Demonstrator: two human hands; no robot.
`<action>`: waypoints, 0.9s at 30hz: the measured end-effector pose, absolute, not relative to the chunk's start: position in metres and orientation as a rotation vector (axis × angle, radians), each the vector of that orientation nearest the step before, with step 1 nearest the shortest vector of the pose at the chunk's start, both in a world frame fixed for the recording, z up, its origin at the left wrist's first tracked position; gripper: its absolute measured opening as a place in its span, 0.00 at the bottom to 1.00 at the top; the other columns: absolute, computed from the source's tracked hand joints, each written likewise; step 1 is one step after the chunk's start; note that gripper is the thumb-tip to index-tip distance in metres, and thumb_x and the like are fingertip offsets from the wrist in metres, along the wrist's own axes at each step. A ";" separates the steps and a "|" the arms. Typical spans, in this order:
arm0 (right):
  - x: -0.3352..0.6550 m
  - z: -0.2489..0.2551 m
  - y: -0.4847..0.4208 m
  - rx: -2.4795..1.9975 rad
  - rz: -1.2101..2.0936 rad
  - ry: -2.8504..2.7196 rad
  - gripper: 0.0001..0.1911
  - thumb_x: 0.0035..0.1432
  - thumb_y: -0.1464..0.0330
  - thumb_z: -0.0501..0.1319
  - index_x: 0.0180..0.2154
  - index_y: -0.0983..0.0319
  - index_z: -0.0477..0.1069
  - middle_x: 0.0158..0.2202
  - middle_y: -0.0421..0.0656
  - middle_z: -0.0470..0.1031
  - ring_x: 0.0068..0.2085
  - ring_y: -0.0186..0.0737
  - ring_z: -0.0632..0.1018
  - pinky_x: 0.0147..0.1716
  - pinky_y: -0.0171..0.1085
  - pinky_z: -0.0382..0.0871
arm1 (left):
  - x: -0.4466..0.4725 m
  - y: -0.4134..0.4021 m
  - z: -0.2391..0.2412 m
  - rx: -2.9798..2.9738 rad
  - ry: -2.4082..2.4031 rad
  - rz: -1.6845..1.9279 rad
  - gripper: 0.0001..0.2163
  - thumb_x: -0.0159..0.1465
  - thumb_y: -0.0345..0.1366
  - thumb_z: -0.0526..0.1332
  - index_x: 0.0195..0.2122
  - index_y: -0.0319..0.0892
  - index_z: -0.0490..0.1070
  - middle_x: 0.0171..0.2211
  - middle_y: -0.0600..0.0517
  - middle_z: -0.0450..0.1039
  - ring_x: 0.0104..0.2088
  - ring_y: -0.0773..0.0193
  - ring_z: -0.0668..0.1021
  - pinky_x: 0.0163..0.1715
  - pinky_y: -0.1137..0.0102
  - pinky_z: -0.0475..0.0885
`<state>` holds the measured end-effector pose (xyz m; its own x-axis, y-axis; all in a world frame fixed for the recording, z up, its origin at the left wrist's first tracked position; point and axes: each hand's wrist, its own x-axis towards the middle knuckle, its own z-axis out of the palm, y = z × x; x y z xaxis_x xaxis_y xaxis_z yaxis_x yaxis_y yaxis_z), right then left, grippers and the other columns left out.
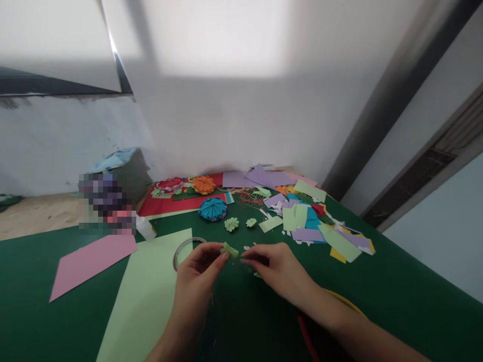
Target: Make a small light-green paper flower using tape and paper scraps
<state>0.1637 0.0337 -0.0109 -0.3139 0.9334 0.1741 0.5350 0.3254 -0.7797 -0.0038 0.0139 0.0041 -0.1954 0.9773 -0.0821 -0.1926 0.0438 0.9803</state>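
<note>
My left hand (198, 276) pinches a small folded piece of light green paper (229, 249) between thumb and fingertips, above the table. Close by on the right, my right hand (277, 266) has thumb and fingers brought together; whatever lies between them is too small to make out. A bit of green paper shows just under the right fingers. Behind my left hand a round metallic-looking ring (176, 256) rests partly over a large light green sheet (147, 296). Two crinkled green paper rosettes, a larger one (231, 224) and a smaller one (251, 222), lie beyond the hands.
Blue (212, 208) and orange (204, 185) pleated paper rosettes lie farther back. Paper scraps (302, 216) cover the right side, near tangled red thread (249, 197). At left are a pink sheet (94, 264) and a white bottle (145, 228). A red-and-yellow curved object (307, 337) sits under my right forearm.
</note>
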 end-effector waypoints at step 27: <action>0.173 -0.007 0.037 -1.380 0.316 -2.430 0.10 0.55 0.77 0.56 0.37 0.63 0.72 0.34 0.44 0.72 0.34 0.40 0.75 0.32 0.35 0.65 | -0.001 0.013 0.002 0.893 1.263 1.272 0.10 0.44 0.35 0.71 0.28 0.41 0.75 0.26 0.55 0.75 0.30 0.69 0.75 0.31 0.77 0.69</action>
<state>0.1733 0.0365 -0.0071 -0.4778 0.8614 0.1723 0.7886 0.5070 -0.3479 -0.0010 0.0131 0.0017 -0.1368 0.9758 -0.1708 -0.1774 0.1455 0.9733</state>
